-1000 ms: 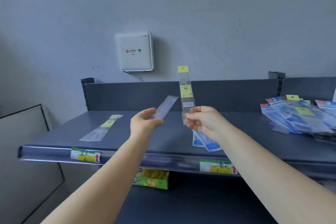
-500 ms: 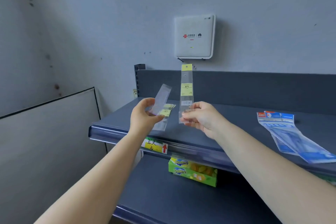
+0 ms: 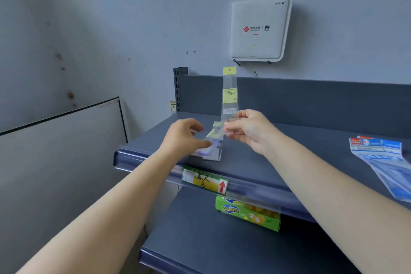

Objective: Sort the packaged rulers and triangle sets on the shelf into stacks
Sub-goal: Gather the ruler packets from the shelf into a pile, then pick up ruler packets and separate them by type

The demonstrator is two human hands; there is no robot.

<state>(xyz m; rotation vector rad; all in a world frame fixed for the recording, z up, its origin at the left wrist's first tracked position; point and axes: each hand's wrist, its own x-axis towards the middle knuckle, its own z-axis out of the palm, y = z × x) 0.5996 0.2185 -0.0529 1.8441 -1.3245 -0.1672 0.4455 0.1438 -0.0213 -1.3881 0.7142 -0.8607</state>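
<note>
Nearest thing down low is a green box [image 3: 248, 214] sitting on the lower shelf [image 3: 200, 240], tucked under the front lip of the upper shelf [image 3: 289, 140]. On that lip there's a yellow and green price tag [image 3: 204, 181] with a red arrow.

Just past the edge, the left hand [image 3: 184, 138] is down over a small stack of clear ruler packs [image 3: 211, 148] lying on the upper shelf near its left end. Thumb and fingers are curled around the top pack, looks like it's pinching it, though it's a bit blurry there. The right hand [image 3: 251, 131] is right beside it, almost touching, pinching the bottom end of another ruler pack [image 3: 230, 98] that stands straight up in the air with its yellow tab at the top. So one pack is up in the right hand, the rest are flat under the left.

Off to the right, well apart from both hands, blue triangle set packs [image 3: 382, 162] lie overlapped on the same shelf.

Farther back on the wall is a white wifi box [image 3: 259, 29], above the shelf's back panel.
</note>
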